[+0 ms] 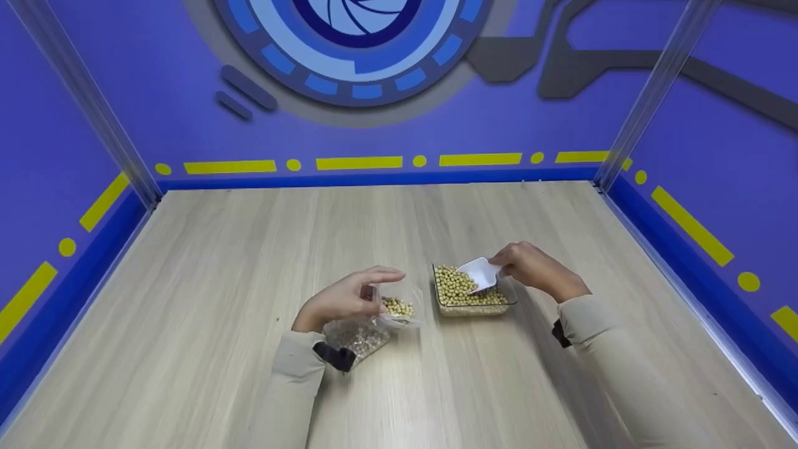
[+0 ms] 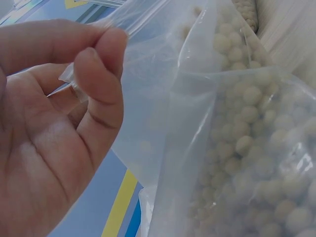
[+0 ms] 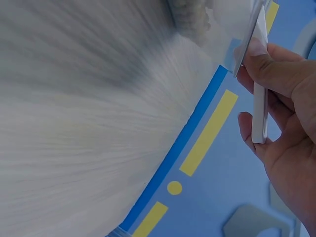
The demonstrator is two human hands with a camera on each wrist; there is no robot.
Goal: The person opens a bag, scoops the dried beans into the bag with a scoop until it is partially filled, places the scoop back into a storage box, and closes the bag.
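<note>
My right hand (image 1: 535,268) grips the handle of a white scoop (image 1: 480,273), its blade dipped into round yellowish beans (image 1: 454,285) in a clear glass container (image 1: 475,310). In the right wrist view the scoop's handle (image 3: 260,108) runs between thumb and fingers. To the left, my left hand (image 1: 349,298) pinches the edge of a clear plastic bag (image 1: 361,337), thumb against fingers in the left wrist view. More of the same round beans (image 2: 244,143) fill the bag's lower part. The bag's mouth gapes towards the glass container, with beans showing inside.
The light wooden table (image 1: 206,299) carries both the bag and the container, which stand a short gap apart. Blue panels with yellow marks (image 1: 480,159) wall in the back and both sides, and clear corner posts (image 1: 654,93) rise at the table's far corners.
</note>
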